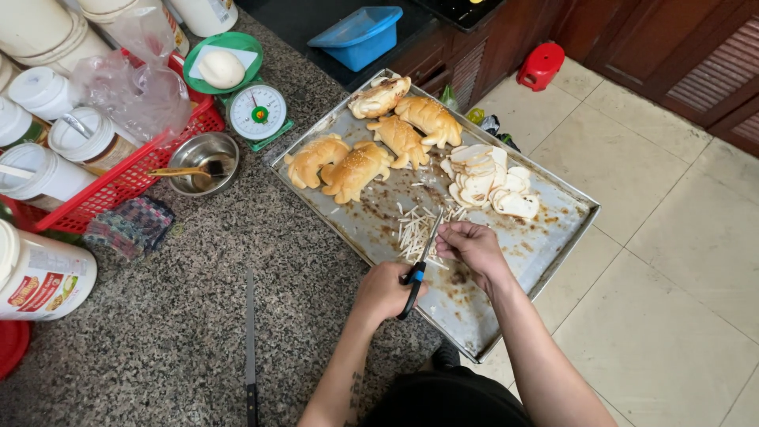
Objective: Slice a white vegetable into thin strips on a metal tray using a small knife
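Scissors (417, 269), blue-handled, are gripped in the left hand (385, 291), blades angled up toward a pale strip pinched between the fingers of the right hand (473, 247) over a metal baking tray (553, 237). Just beyond the blades lies a heap of cut slivers (419, 228); farther off, white slices (490, 182) and golden shaped buns (371, 146). The work appears to be mid-snip; the next cut likely calls for feeding the strip steadily, fingertips clear of the blades.
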